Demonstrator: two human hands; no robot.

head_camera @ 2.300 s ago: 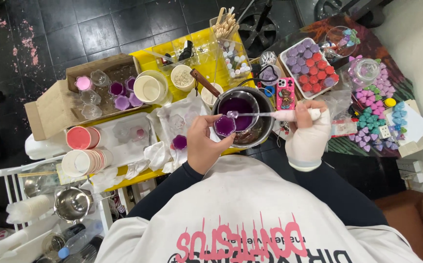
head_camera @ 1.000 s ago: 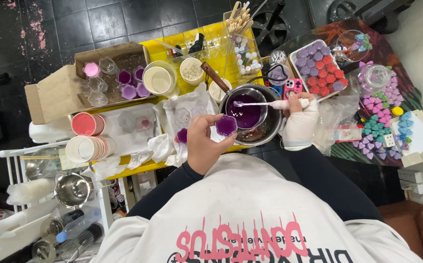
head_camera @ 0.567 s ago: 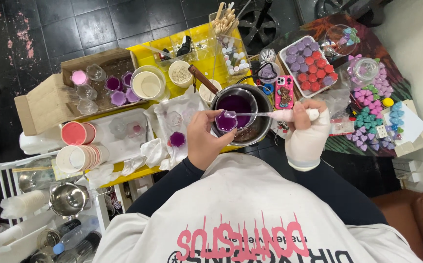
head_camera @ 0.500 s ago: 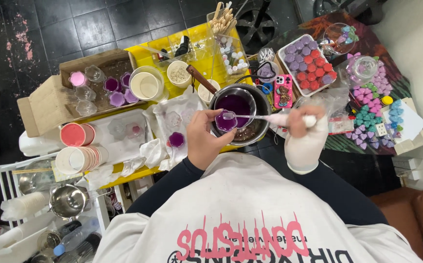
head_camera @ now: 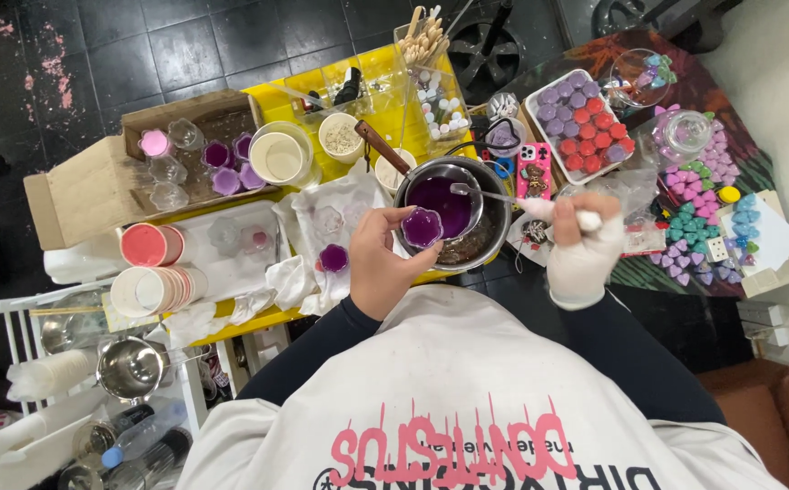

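Observation:
My left hand holds a small flower-shaped cup filled with purple liquid, just beside the metal pot of dark purple liquid. My right hand, in a white glove, grips a white-handled spoon whose bowl hangs over the pot's purple liquid. Another filled purple cup sits on white cloth on the yellow table, left of my left hand.
A cardboard box with small glass cups stands at left, next to stacked pink-rimmed containers. A tray of purple and red shapes and a phone lie at right. Coloured hearts cover the right table.
The spoon has lifted off the small cup and now hangs over the pot. The cup in my left hand looks fuller with purple liquid.

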